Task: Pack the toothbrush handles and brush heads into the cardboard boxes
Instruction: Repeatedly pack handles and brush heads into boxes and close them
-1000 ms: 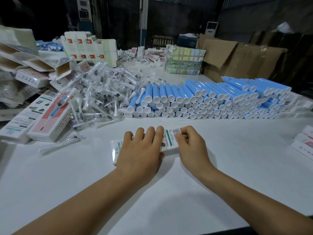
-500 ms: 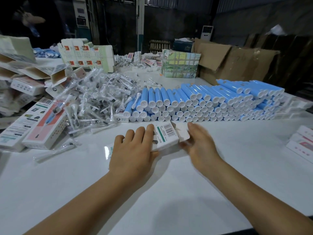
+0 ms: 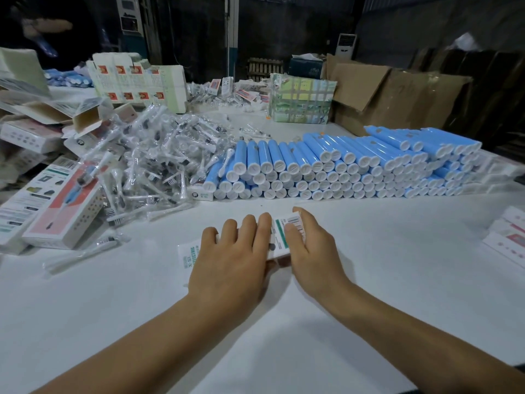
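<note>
A white cardboard box (image 3: pixel 279 237) with a green stripe and a barcode lies on the white table (image 3: pixel 383 274) in front of me. My left hand (image 3: pixel 233 260) rests flat on the box's middle, fingers straight. My right hand (image 3: pixel 312 248) grips its right end, thumb on top and fingers over the far edge. Behind the box is a long stack of blue toothbrush handles (image 3: pixel 355 166). A heap of bagged brush heads (image 3: pixel 147 166) lies to its left.
Printed boxes (image 3: pixel 65 211) lie at the left, with one bagged brush head (image 3: pixel 85 253) loose beside them. More flat boxes (image 3: pixel 508 237) sit at the right edge. Open cartons (image 3: pixel 136 81), a wrapped bundle (image 3: pixel 301 100) and big brown cardboard (image 3: pixel 397 100) stand at the back.
My right hand let go of the end flap, opened briefly beside it, then came back over the box's right end. The left hand stayed pressed on the box.
</note>
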`<action>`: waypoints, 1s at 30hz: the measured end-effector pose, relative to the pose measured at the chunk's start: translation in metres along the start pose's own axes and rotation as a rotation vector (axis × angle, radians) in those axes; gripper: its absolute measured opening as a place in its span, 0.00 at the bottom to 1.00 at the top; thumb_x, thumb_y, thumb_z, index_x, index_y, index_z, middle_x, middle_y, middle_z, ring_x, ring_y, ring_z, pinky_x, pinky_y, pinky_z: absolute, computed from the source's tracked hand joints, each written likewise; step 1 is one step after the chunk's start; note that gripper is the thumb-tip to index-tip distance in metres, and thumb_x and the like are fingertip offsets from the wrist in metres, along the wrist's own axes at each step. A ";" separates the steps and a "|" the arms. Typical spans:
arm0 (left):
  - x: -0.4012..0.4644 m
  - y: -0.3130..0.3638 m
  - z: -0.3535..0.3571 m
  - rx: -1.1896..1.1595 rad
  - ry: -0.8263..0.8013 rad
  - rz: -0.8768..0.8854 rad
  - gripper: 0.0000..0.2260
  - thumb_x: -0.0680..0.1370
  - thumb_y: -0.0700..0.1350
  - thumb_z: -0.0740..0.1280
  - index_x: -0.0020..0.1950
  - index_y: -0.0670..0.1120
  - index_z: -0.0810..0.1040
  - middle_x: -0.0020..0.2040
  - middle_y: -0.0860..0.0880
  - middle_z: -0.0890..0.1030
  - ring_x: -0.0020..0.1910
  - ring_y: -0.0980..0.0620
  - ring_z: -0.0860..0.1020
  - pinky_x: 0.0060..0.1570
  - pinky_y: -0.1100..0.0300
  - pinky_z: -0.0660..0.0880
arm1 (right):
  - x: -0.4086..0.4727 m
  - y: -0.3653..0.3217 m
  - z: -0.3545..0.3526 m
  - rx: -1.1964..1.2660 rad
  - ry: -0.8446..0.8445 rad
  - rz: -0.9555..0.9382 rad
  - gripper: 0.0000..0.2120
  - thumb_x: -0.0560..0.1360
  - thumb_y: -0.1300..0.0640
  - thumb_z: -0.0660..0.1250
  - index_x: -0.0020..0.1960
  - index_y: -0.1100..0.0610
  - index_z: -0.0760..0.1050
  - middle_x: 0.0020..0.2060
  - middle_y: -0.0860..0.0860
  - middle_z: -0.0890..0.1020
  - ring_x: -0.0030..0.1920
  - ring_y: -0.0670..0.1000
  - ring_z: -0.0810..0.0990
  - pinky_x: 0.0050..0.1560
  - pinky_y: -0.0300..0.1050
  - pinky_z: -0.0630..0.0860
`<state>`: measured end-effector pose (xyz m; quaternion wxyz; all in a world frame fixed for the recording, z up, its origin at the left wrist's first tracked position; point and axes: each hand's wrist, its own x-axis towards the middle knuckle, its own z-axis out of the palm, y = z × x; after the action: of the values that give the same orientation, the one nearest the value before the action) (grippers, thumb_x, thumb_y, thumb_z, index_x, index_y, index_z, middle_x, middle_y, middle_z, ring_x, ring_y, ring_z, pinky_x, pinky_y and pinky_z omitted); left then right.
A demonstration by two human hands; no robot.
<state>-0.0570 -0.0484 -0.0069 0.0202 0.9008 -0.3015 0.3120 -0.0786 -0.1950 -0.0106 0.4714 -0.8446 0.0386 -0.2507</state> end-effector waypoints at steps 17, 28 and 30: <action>-0.002 -0.007 -0.003 -0.062 0.044 0.006 0.32 0.69 0.56 0.73 0.66 0.38 0.74 0.54 0.41 0.79 0.43 0.40 0.77 0.39 0.47 0.73 | 0.003 -0.004 -0.013 0.676 -0.081 0.257 0.14 0.82 0.58 0.55 0.57 0.43 0.75 0.50 0.50 0.85 0.52 0.49 0.83 0.46 0.44 0.80; -0.003 -0.006 -0.007 -0.029 0.005 0.055 0.32 0.69 0.55 0.73 0.67 0.38 0.73 0.54 0.40 0.79 0.43 0.40 0.77 0.39 0.47 0.74 | 0.002 -0.002 -0.011 0.679 0.022 0.284 0.16 0.81 0.60 0.55 0.52 0.46 0.80 0.48 0.52 0.85 0.49 0.51 0.84 0.43 0.46 0.80; -0.002 -0.004 -0.007 -0.002 -0.014 0.069 0.33 0.69 0.56 0.73 0.68 0.38 0.72 0.54 0.40 0.79 0.43 0.40 0.76 0.39 0.48 0.74 | 0.002 -0.001 -0.010 0.714 0.029 0.312 0.16 0.81 0.61 0.54 0.53 0.48 0.79 0.46 0.51 0.85 0.47 0.50 0.84 0.41 0.46 0.80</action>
<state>-0.0600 -0.0423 -0.0016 0.0083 0.8920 -0.3328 0.3058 -0.0813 -0.2027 -0.0043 0.7675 -0.6078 0.0838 -0.1856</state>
